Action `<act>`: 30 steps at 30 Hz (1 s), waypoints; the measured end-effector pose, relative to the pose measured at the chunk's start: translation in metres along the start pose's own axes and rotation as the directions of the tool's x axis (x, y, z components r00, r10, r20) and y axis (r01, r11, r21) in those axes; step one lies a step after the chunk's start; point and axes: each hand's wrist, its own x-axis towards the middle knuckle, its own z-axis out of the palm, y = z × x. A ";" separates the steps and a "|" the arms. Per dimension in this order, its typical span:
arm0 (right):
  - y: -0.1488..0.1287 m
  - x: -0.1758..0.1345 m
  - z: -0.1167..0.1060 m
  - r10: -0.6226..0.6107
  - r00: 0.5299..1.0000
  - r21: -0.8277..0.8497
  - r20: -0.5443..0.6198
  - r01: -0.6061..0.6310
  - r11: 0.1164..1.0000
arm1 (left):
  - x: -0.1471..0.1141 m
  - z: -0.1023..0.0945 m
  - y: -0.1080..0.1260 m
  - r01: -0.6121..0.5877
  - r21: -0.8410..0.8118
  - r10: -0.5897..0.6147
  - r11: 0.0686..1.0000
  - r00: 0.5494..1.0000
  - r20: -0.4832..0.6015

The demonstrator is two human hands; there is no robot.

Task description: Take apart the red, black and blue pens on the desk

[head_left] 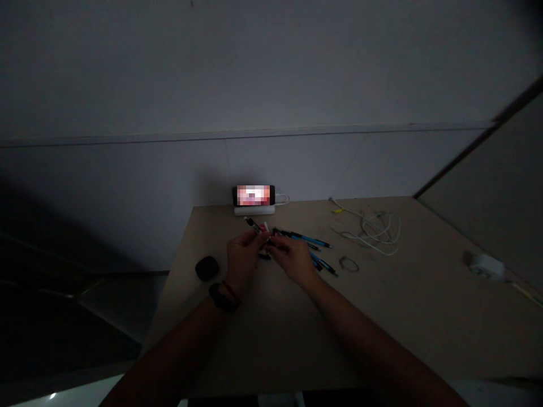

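My left hand (245, 251) and my right hand (292, 257) meet over the middle of the desk, fingertips pinched together. Whatever they pinch is small, dim and mostly covered by the fingers. Just beyond the left fingertips a black and white pen-like stick (253, 224) points up and left; whether it is held or lies on the desk I cannot tell. Beside it show small red and white pieces (265, 227). Several blue and black pens (311, 240) lie around and partly behind my right hand. A short black piece (265, 256) rests between the wrists.
On the desk (382, 316), a lit phone (254, 195) leans on a white block (254, 210) by the wall. A dark rounded case (207, 268) sits left. Rightward are a thin loop (348, 264), a coiled white cable (382, 232) and a white power strip (486, 265).
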 end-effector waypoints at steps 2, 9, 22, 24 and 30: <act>0.003 0.001 0.001 0.025 1.000 0.036 0.019 -0.025 0.999 | 0.001 0.000 0.002 -0.013 -0.002 0.013 1.000 1.000 -0.002; 0.008 0.008 0.002 0.254 0.951 0.424 0.176 -0.306 0.852 | 0.007 -0.001 0.000 -0.019 -0.111 0.019 0.994 1.000 -0.004; 0.002 0.007 -0.001 0.353 0.881 0.594 0.316 -0.473 0.650 | 0.007 0.000 -0.002 -0.035 -0.153 0.039 0.988 0.999 0.021; 0.002 0.007 -0.001 0.342 0.887 0.571 0.310 -0.461 0.679 | 0.007 0.000 -0.002 -0.037 -0.155 0.042 0.987 0.999 0.031; -0.003 0.006 -0.002 0.301 0.920 0.640 0.252 -0.392 0.661 | 0.008 0.000 -0.003 -0.052 -0.130 0.056 0.990 0.998 0.027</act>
